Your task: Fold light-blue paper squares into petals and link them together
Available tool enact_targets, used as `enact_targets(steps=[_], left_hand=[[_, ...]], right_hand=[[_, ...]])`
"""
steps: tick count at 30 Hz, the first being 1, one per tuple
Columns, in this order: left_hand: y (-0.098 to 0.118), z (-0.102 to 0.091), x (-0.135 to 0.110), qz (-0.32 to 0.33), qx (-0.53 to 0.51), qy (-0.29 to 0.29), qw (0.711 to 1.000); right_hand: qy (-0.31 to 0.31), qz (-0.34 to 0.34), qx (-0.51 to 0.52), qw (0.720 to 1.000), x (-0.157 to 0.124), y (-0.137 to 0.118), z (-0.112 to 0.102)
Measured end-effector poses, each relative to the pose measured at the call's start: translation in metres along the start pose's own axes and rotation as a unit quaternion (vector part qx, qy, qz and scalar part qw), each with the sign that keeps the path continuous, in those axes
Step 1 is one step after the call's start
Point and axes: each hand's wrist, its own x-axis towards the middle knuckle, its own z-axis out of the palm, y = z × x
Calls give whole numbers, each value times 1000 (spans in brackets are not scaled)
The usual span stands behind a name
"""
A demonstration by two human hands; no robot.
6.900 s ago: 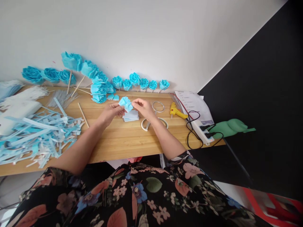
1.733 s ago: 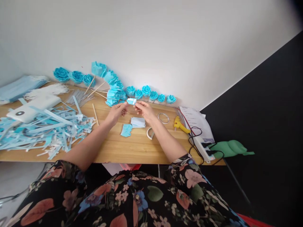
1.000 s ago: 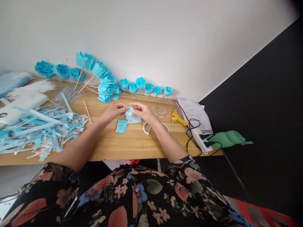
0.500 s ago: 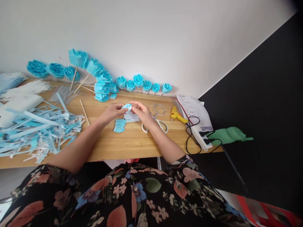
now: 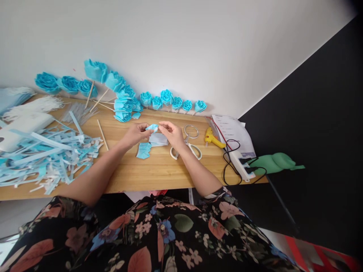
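Note:
Between my hands, above the middle of the table, is a small folded piece of blue crepe paper [image 5: 152, 128]. My left hand [image 5: 136, 134] pinches its left side between thumb and fingers. With thumb and fingertips together, my right hand [image 5: 172, 133] grips its right edge. Below them lie a stack of pale paper pieces [image 5: 159, 139] and a cut blue crepe paper piece [image 5: 143, 150] with a jagged edge. White-handled scissors [image 5: 195, 152] rest just right of my right hand, beside a round ring [image 5: 191, 131].
Blue paper flowers [image 5: 166, 97] on sticks line the wall. Paper strips [image 5: 62, 151] are heaped at left, near a loose wooden stick [image 5: 102, 134]. To the right are a yellow glue gun [image 5: 213, 138], a power strip [image 5: 243, 170] with black cables, and printed sheets [image 5: 234, 130].
My right hand has shifted slightly right, its fingertips now at the paper's edge. My left hand keeps its pinch. The view has moved a little.

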Motion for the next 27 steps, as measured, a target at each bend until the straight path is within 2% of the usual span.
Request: enact_targets(steps=[6,17,24,27], left_hand=[[0,0,0,8,16,6,1000],[1,4,-1,-9,-1,4,1000],[3,-2,-1,-5,-27,-11,1000],[1,-4,-1,-17,-26,-27,999]], right_hand=[[13,-11,-36,999,-4,-3,3],[-15,-19,-87,996,-5,-5,3],[-63,31,70,995,0,3,-1],[-70,42,99,992,3,8,-3]])
